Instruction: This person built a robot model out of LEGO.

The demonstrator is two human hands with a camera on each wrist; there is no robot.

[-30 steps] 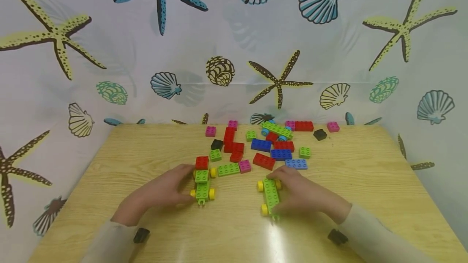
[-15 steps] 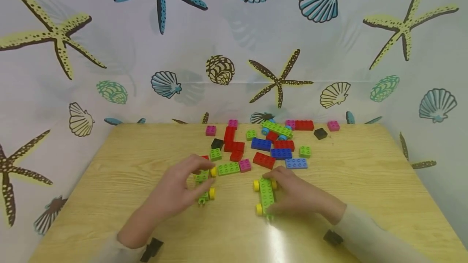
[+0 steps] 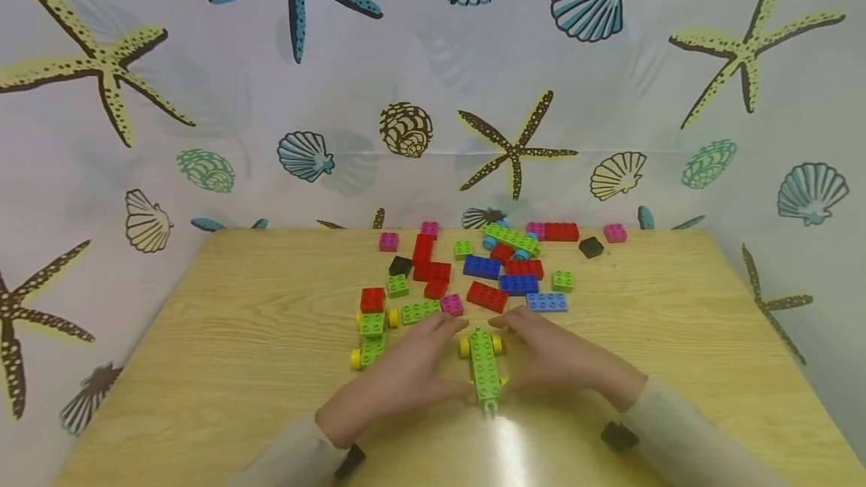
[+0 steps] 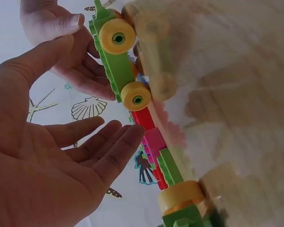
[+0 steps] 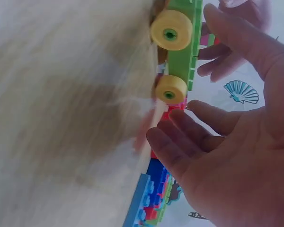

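Observation:
A green toy car base (image 3: 483, 365) with yellow wheels stands on the table between the two hands, its hook end toward the person. My left hand (image 3: 411, 376) is at its left side, fingers relaxed and apart from it in the left wrist view. On the other side, my right hand (image 3: 558, 361) curves loosely near the wheels; the right wrist view shows a gap between its fingers and the car base (image 5: 182, 52). Left of the left hand stands a second green car (image 3: 371, 325) with yellow wheels and stacked bricks, partly hidden by that hand. A red brick (image 3: 373, 300) sits at its far end.
Behind the hands lie loose bricks, among them a green brick (image 3: 421, 312), a pink brick (image 3: 452, 304), a red brick (image 3: 487, 296) and a light blue brick (image 3: 546, 302). Another green car base (image 3: 510, 238) with blue wheels leans at the back. A patterned cloth (image 3: 379, 194) hangs behind the table.
My left hand has left the stacked car and come right, beside the other car base. That base has shifted slightly left, and my right hand's fingers now stand apart from it.

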